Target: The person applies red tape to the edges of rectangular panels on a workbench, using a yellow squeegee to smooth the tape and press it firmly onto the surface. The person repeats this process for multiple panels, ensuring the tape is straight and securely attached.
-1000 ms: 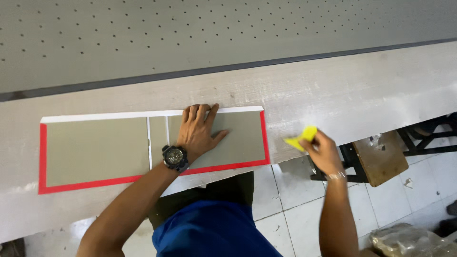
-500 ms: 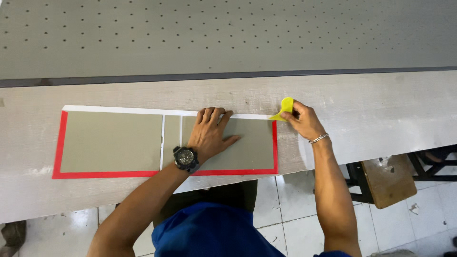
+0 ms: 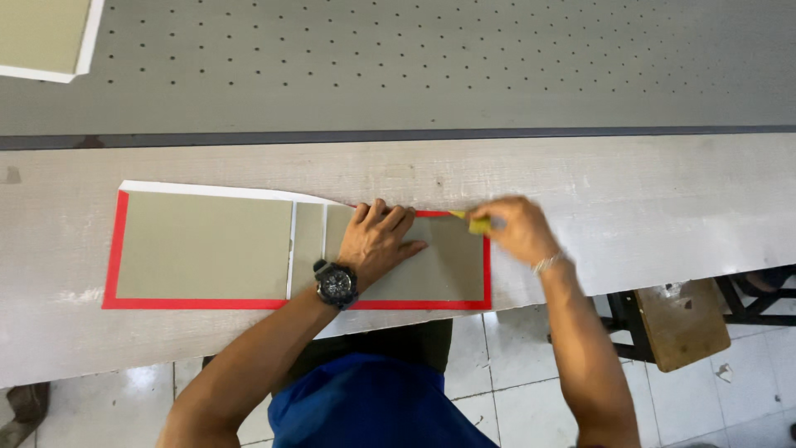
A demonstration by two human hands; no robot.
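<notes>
Left hand [image 3: 377, 242] flat, fingers spread, pressing grey board [image 3: 207, 245] on the workbench [image 3: 622, 199]. Right hand [image 3: 518, 231], blurred, closed around a yellow tool [image 3: 474, 222] at the board's far right edge, on the red border [image 3: 290, 304].

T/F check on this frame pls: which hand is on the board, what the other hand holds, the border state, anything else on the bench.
1. The left hand lies flat on the grey board. True.
2. The right hand is empty. False: it holds a small yellow tool at the board's top edge.
3. The red border shows along the whole top edge. False: a white strip covers the top edge on the left part.
4. A black wristwatch sits on the left wrist. True.
5. A brown stool stands on the floor at right. True.
</notes>
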